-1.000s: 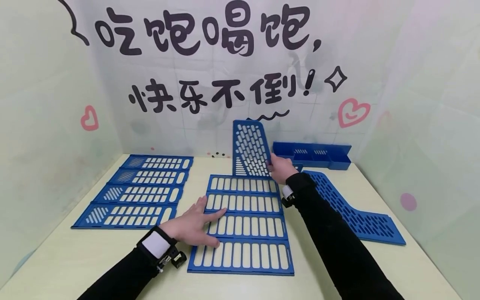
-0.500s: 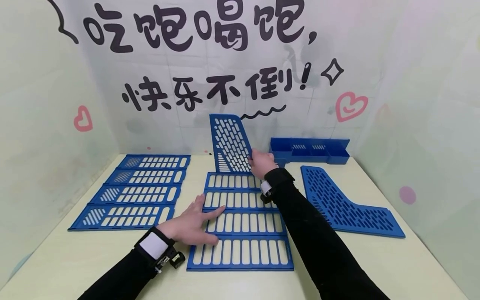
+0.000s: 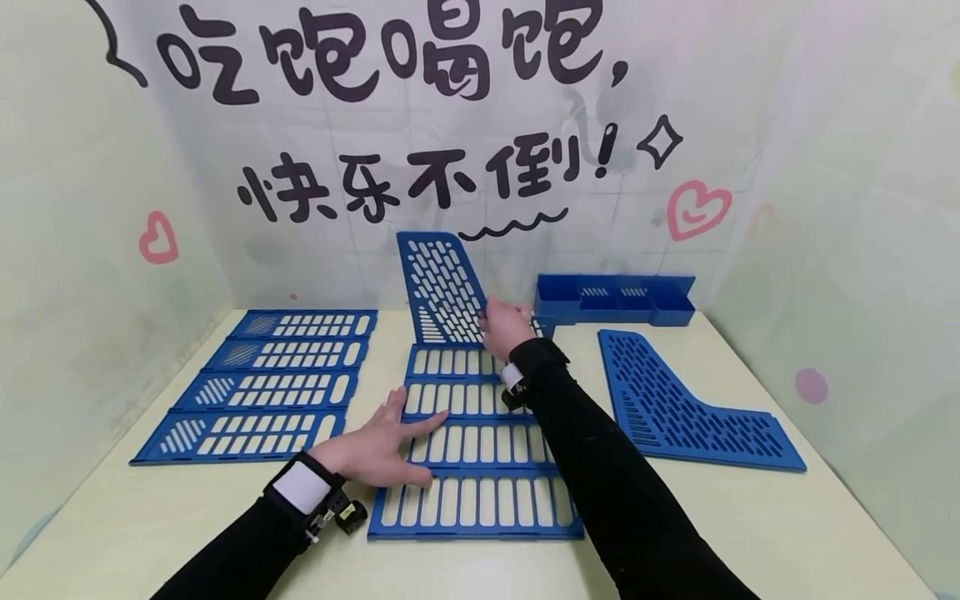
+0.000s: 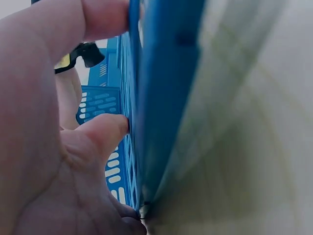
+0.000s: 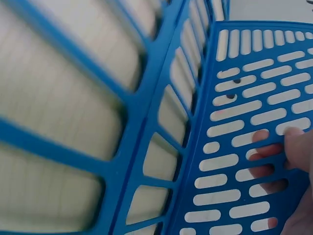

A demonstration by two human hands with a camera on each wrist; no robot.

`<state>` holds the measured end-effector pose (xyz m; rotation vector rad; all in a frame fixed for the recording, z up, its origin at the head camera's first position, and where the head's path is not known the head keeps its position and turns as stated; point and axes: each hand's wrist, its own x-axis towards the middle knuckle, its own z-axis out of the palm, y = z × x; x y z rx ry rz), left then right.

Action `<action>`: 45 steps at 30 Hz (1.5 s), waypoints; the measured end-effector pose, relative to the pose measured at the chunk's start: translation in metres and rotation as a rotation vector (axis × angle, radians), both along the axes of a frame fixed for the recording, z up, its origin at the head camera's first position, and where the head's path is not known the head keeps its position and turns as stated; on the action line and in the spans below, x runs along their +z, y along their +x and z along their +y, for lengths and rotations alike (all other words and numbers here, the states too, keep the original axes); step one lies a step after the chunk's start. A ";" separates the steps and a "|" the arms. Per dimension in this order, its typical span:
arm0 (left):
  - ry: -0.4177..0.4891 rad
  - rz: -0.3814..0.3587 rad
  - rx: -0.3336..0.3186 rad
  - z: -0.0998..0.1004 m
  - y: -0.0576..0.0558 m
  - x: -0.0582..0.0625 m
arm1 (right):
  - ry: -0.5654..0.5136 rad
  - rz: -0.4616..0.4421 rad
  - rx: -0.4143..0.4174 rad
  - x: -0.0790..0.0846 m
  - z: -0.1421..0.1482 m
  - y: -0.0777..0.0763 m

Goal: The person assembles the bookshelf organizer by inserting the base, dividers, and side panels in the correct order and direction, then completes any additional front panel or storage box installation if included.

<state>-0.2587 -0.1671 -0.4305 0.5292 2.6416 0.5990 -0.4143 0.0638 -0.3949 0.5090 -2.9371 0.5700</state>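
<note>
A blue perforated side panel [image 3: 442, 287] stands upright, leaning a little to the left, at the far edge of several slotted blue panels [image 3: 472, 500] laid in a column. My right hand [image 3: 506, 327] pinches its sloping edge; in the right wrist view the thumb shows in front and fingertips show through the slots. Part of the panel's low arm appears past the hand. My left hand [image 3: 375, 442] rests with spread fingers on the left edge of the slotted panels. The left wrist view has that hand [image 4: 58, 127] against a panel's face.
Several blue panels with grid holes [image 3: 255, 387] lie in a column at the left. Another L-shaped perforated panel [image 3: 690, 417] lies flat at the right. A blue compartment tray [image 3: 615, 302] stands at the back near the wall.
My right hand has carried the upright panel to the left along the far edge of the slotted panels, and it now leans left. My left hand stays in place. The head view shifts slightly.
</note>
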 end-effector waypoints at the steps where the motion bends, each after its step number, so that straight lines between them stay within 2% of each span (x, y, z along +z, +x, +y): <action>1: 0.004 -0.001 0.000 -0.001 0.000 0.000 | 0.002 -0.001 0.000 0.000 0.000 -0.001; 8: 0.018 0.007 0.023 -0.002 -0.002 0.000 | -0.040 -0.021 0.002 0.003 -0.007 -0.006; 12: -0.003 0.043 0.026 -0.001 0.000 0.000 | 0.026 -0.049 0.042 0.003 0.000 -0.011; 15: -0.013 0.069 -0.008 -0.002 0.001 0.000 | 0.134 -0.069 0.037 0.010 0.022 -0.013; 17: -0.010 0.092 -0.025 -0.003 0.000 0.000 | 0.203 -0.089 -0.006 0.015 0.043 -0.012; 21: 0.021 0.149 -0.011 -0.010 -0.008 -0.002 | 0.277 -0.126 -0.046 0.024 0.079 -0.009; 23: 0.033 0.159 -0.005 -0.014 -0.013 -0.003 | 0.269 -0.145 -0.021 0.025 0.089 -0.009; 26: 0.051 0.135 -0.010 -0.018 -0.019 -0.004 | 0.236 -0.164 0.007 0.024 0.094 -0.011; 31: 0.073 0.082 -0.024 -0.017 -0.027 -0.001 | 0.197 -0.144 -0.020 0.020 0.091 -0.016; 35: 0.068 0.076 -0.029 -0.015 -0.027 0.006 | 0.173 -0.116 -0.031 0.019 0.087 -0.019; 38: 0.053 0.075 -0.015 -0.015 -0.025 0.007 | 0.146 -0.120 -0.025 0.016 0.087 -0.017; 42: 0.059 0.085 -0.001 -0.015 -0.023 0.003 | 0.074 -0.138 -0.034 0.011 0.089 -0.010; 45: 0.065 0.103 -0.006 -0.015 -0.022 -0.003 | -0.015 -0.167 -0.073 0.008 0.098 -0.002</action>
